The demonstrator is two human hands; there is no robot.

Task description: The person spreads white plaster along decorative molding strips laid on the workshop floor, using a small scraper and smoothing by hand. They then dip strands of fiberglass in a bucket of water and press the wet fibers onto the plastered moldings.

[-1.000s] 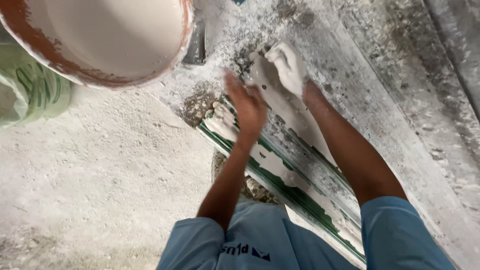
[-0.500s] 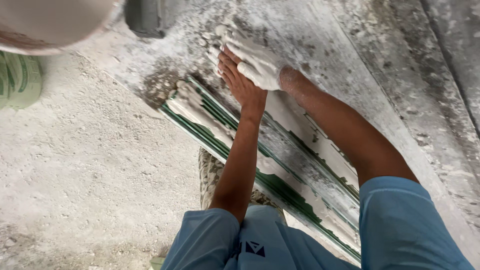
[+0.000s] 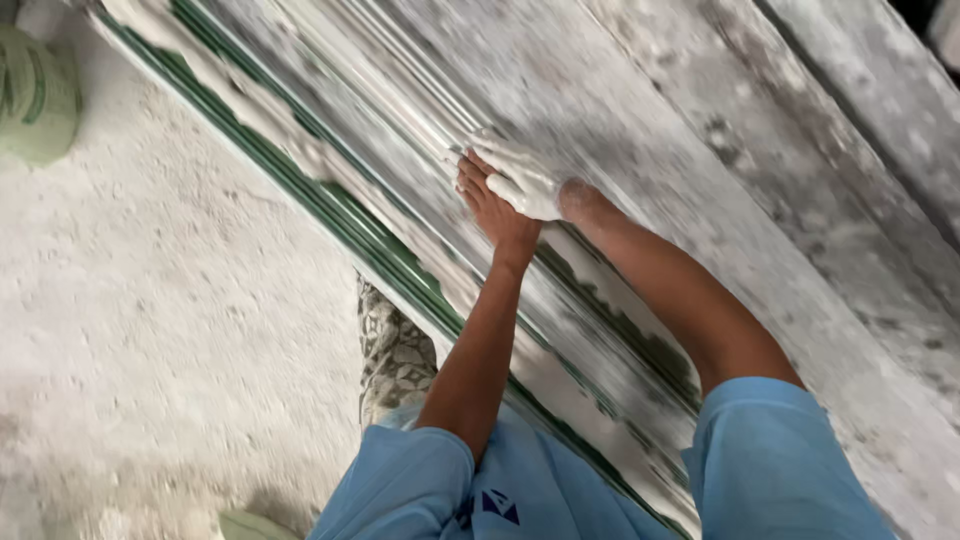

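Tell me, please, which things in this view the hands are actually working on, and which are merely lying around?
In hand:
- left hand, flat on the green-edged moulding
- right hand, coated in white plaster, pressed on the same moulding

Lying about:
- green sack, top left
- dusty floor
- grey slab beyond the moulding

Both hands — left hand [image 3: 492, 205], right hand [image 3: 522, 178] — press a plaster-smeared moulding [image 3: 330, 200].

Floor [image 3: 150, 300]: pale, rough and dusted with white, lying to the left of the long moulding.
Green sack [image 3: 35, 95]: sitting at the upper left corner, partly cut off by the frame edge.
Patterned cloth [image 3: 395, 355]: showing beside the floor, grey and white, just below the green edge.
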